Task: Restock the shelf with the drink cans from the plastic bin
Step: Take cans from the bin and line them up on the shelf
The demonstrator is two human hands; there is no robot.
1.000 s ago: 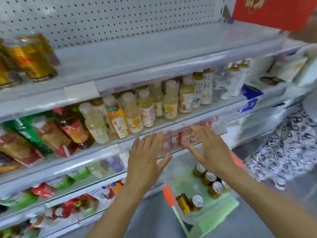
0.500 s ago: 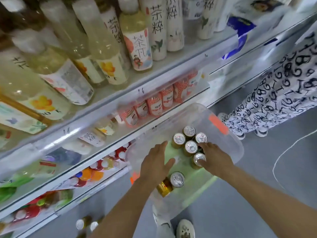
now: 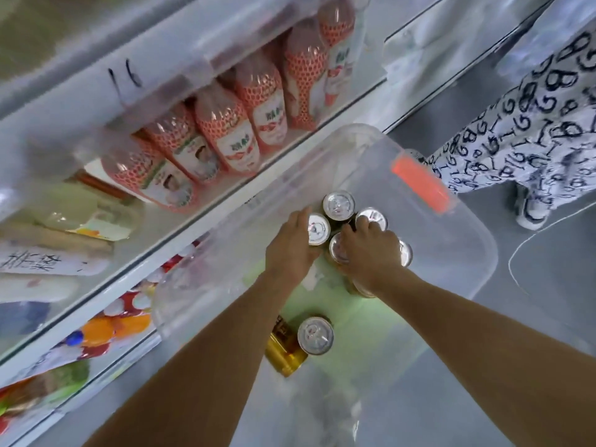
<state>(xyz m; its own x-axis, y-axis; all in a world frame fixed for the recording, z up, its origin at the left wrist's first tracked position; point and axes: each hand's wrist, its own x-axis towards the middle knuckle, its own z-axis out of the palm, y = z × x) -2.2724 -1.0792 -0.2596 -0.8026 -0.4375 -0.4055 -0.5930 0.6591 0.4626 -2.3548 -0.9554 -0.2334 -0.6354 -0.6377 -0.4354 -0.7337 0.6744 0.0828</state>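
While we lean over the aisle, the shelf [image 3: 180,221] fills the left of our view: smooth white metal tiers stepping away from us, with a row of pink, net-patterned plastic bottles [image 3: 225,137] leaning shoulder to shoulder along one tier, packed tight so they prop each other up. Below them lie paler bottles and bright wrapped goods, too blurred to name.

Next comes our left hand [image 3: 295,250], reaching down into the clear plastic bin [image 3: 451,253]. Its fingers curl around the side of one drink can [image 3: 317,229], closing on it but perhaps not yet gripping it firmly. Just right of it, our right hand [image 3: 371,256] drapes over a neighbouring can [image 3: 337,250], fingers bent down around the rim and partly hiding the lid; how tight that hold is we cannot tell. We judge that we take one can in each hand to halve the trips.

The cans stand upright in a touching cluster, their round silver lids glinting, with gold sides showing below. One more upright can [image 3: 315,335] stands apart, nearer us, beside a gold can lying down [image 3: 283,350]. The bin is translucent, round-cornered and glossy, with an orange latch [image 3: 421,185] on its far rim.

At far right stands another person in black-and-white lettered fabric [image 3: 532,124], on the grey floor.
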